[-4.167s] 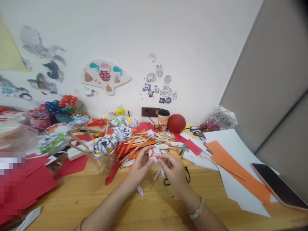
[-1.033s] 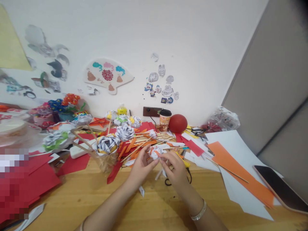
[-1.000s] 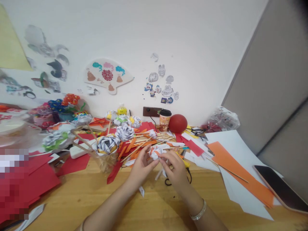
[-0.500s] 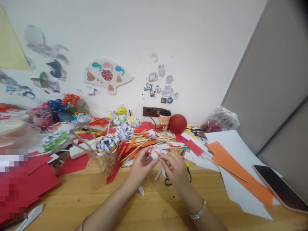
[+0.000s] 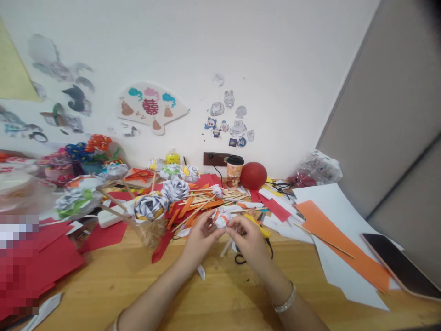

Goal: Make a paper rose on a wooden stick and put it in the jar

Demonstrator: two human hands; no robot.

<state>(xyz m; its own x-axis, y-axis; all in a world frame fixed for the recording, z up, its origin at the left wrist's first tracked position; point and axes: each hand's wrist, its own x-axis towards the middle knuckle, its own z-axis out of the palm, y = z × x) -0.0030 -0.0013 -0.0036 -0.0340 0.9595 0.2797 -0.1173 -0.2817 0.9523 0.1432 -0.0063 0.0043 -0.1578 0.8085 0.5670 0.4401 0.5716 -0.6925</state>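
Paper flower (image 5: 220, 217): white and orange, gripped between both hands, over the table (image 5: 213, 294).
Left hand (image 5: 200, 235): narrow, thumb and fingers curled about its left edge.
Right hand (image 5: 248, 236): narrow, thumb and fingertips pinching its lower right edge.
Sticks (image 5: 201, 200): heaped just beyond the hands, crowding that side.
Orange paper (image 5: 339, 241): well right of the right hand.
Room: widest on the near side, wood running under both forearms.

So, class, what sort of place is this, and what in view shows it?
Probably a paper-craft workspace, though whether at home or in a studio I can't tell. The paper roses, the pile of thin wooden sticks and the orange paper suggest it.
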